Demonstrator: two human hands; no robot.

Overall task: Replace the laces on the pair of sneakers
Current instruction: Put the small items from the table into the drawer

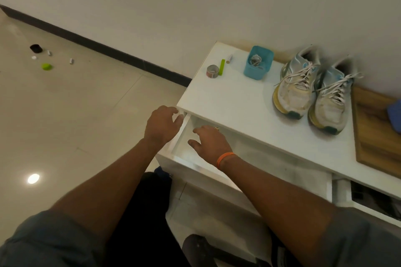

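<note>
The pair of sneakers (312,89) is standing still laced at the far right of the table (234,102), while both hands, the left hand (161,123) and right hand (209,140), are reaching with spread, empty fingers (196,130) into the open drawer (195,165), so the task is barely starting.

Both grips (162,123) (208,138) slack, extended fwd.

Grey-white sneakers (312,86) w/ yellow soles (teal toes), teal cup (257,63), white cabinet (227,97), orange wristband (224,159).
</note>
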